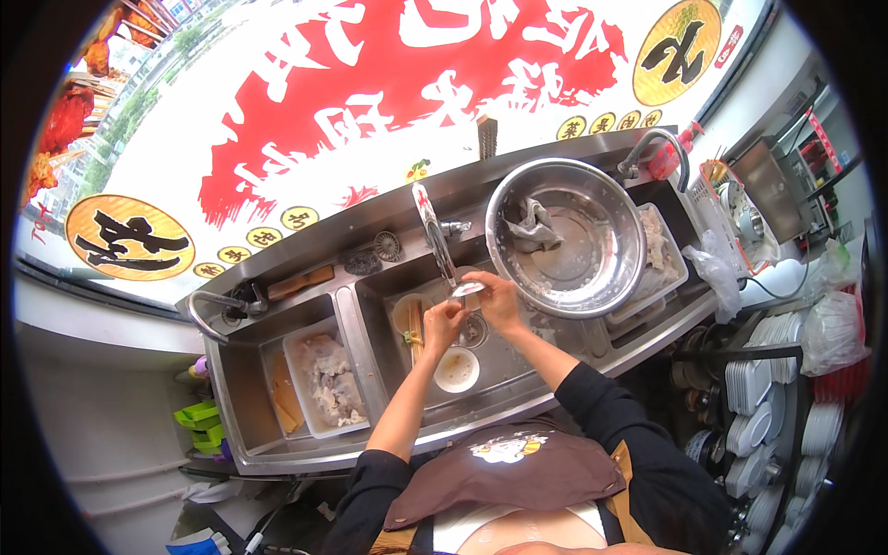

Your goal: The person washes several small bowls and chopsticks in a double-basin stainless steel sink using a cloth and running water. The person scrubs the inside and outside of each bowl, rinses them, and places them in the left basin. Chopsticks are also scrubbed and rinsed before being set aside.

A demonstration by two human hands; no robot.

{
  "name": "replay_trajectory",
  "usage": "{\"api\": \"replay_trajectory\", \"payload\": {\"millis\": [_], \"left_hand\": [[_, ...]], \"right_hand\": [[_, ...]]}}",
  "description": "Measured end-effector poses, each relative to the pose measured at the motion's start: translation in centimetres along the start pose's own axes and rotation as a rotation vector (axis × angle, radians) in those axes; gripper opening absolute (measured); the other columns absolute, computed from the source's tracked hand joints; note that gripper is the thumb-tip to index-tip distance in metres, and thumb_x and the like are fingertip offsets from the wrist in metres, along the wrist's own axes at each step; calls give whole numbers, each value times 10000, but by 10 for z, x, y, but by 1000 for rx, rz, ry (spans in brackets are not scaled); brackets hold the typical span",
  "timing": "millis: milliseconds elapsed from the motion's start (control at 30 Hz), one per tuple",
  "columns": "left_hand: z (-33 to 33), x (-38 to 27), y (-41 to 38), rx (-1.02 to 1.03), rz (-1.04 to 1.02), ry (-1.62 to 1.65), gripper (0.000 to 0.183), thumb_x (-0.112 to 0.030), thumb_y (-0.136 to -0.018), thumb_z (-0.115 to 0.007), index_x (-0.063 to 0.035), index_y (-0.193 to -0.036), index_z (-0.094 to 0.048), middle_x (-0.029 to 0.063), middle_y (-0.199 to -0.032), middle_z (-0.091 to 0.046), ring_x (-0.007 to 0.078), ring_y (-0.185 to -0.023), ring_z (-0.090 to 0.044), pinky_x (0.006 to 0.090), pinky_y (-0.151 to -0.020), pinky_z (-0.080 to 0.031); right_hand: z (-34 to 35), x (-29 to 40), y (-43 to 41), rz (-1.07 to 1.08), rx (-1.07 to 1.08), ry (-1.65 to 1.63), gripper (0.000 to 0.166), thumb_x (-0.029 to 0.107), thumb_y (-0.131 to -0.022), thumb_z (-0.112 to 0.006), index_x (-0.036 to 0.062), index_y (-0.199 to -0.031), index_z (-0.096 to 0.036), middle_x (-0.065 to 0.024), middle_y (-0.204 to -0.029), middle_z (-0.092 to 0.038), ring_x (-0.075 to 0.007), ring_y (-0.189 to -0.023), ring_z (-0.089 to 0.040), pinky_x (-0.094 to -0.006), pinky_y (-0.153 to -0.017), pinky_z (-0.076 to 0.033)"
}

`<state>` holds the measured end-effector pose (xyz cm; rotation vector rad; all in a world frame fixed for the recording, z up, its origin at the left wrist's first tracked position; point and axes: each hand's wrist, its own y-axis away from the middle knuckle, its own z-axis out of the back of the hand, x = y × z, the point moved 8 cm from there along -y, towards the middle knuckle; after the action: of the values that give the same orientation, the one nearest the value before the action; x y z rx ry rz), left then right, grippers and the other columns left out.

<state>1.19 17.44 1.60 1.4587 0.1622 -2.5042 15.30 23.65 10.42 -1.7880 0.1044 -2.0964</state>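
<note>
My right hand point(498, 302) grips a small shiny metal utensil, likely a spoon point(470, 288), under the middle faucet point(435, 239). My left hand point(444, 327) has its fingertips pinched at the spoon's lower end, partly hiding it. Both hands are above the middle basin of a stainless steel sink point(388, 277). Below my left hand sits a white bowl point(456, 370) with cloudy liquid. To the left, a bundle of chopsticks point(415, 325) leans in a round bowl. A drain strainer point(473, 330) shows between my forearms.
A large steel basin point(501, 260) with a grey cloth point(535, 227) stands on the right. The left basin holds a white tub point(309, 388) of pale food; another tub point(671, 281) is at right. Stacked plates point(749, 388) fill a rack. A scouring pad point(362, 261) lies on the back ledge.
</note>
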Motion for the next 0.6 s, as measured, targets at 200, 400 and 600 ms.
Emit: {"api": "replay_trajectory", "payload": {"millis": [200,400,600], "left_hand": [[-5,14,-9,40,289,170,173,-143,-757,-721,10,-831,-689,74,-705,-681,145,-581,-655,291,-544,-510],[-32,53,7,-76,470,527,385,-172,-742,-771,42,-986,-564,119,-868,-643,192,-686,-663,304,-578,-560],[-45,49,16,24,491,749,405,-173,-778,-737,17,-1066,-523,138,-881,-634,270,-773,-667,363,-657,-547]], "right_hand": [[-28,-44,-3,-156,161,194,167,60,-789,-600,39,-947,-650,-152,-822,-660,-236,-768,-662,-329,-689,-499],[-46,-132,36,-459,292,215,345,247,-898,-565,25,-1163,-563,-162,-968,-681,-283,-846,-666,-383,-782,-517],[-33,-109,62,-634,426,291,289,212,-874,-568,19,-1072,-650,-170,-903,-693,-235,-715,-686,-357,-700,-535]]}}
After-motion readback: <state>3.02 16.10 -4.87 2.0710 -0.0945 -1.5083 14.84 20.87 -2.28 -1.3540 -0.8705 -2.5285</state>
